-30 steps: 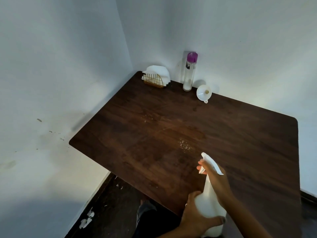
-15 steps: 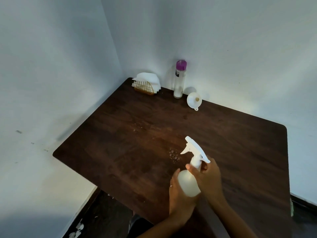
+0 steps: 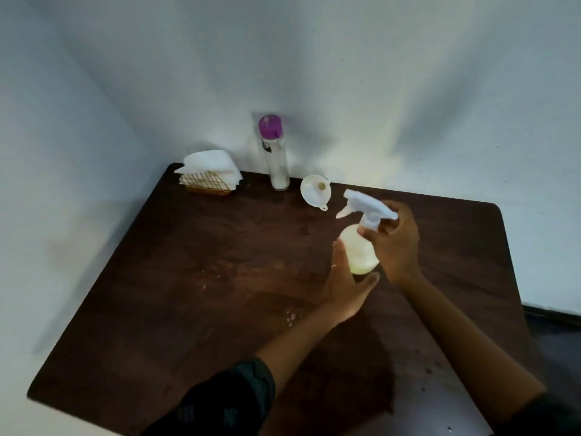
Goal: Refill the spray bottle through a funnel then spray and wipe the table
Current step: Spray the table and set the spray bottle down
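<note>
A white spray bottle [image 3: 359, 251] with a white trigger head is held upright above the dark wooden table [image 3: 195, 278]. My left hand [image 3: 345, 284] cups the bottle's body from below and the left. My right hand [image 3: 393, 243] grips the neck just under the trigger head. A white funnel [image 3: 314, 190] lies on its side near the back wall. Next to it stands a tall clear bottle with a purple cap [image 3: 276, 152], a little white content at its bottom. A few droplets [image 3: 292, 317] sit on the tabletop.
A gold wire holder with white napkins [image 3: 209, 173] sits in the table's back left corner. White walls close in the table at the back and left. Dark floor shows at the right past the table's edge.
The spray bottle has moved up and away from me, toward the funnel. My right hand went from the trigger to the neck. The camera view has shifted.
</note>
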Available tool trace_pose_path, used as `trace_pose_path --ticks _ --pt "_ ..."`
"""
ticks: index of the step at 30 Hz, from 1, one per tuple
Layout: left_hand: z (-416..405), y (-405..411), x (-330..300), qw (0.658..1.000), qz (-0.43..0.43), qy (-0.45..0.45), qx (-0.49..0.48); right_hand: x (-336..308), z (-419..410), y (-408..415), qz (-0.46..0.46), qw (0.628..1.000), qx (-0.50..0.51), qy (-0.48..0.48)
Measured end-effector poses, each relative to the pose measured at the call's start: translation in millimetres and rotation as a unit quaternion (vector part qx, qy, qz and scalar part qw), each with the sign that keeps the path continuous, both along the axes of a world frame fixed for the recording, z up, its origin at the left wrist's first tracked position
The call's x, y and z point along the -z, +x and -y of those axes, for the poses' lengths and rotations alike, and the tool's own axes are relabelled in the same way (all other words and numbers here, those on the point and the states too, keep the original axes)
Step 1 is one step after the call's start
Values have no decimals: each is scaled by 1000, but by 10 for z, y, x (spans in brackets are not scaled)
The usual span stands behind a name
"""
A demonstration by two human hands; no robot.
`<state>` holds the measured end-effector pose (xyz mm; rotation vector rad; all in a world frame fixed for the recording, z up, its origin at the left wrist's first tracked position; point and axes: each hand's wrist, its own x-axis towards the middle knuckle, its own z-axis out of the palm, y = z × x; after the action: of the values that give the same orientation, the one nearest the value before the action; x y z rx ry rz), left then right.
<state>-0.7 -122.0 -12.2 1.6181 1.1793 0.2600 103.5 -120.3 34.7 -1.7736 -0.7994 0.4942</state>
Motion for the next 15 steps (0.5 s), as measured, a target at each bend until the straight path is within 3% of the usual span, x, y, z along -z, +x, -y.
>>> trace_pose_path --ticks 7,15 --pt "-731 581 -4 997 -2 16 80 61 -748 679 -9 1000 17 7" --pt "-1099 1037 214 996 8 45 77 243 -1188 1078 16 1000 21 9"
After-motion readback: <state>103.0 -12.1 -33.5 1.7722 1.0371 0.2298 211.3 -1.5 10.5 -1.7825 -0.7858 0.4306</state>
